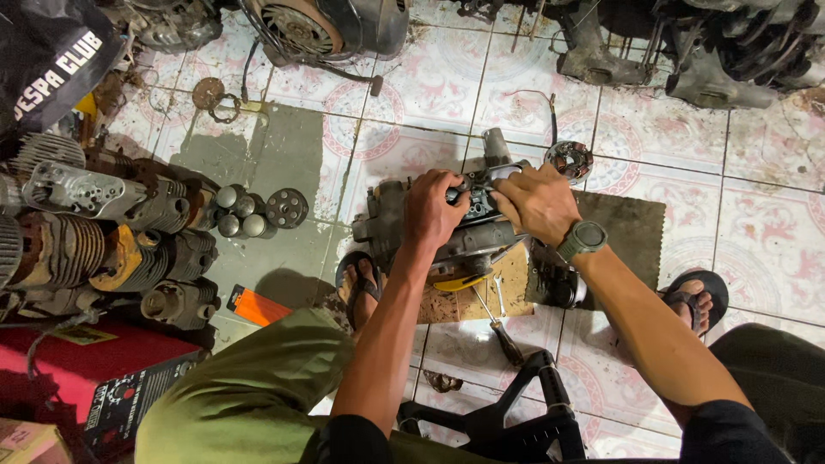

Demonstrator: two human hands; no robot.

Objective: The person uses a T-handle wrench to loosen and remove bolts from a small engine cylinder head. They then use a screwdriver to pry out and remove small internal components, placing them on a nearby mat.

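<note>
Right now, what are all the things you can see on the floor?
Engine block: one, grey, on cardboard, centre.
Screwdriver: one, dark handle, just below the engine.
Round metal part: one, silvery, above the right hand.
Finned cylinders: several, rusty grey, stacked at left.
Orange card: one, on the tiles beside the left foot.
Black stand: one, bottom centre.
Sandals: two, black, on the feet.
Watch: one, green, on the right wrist.
Left hand: on the engine.
Right hand: on the engine.
</note>
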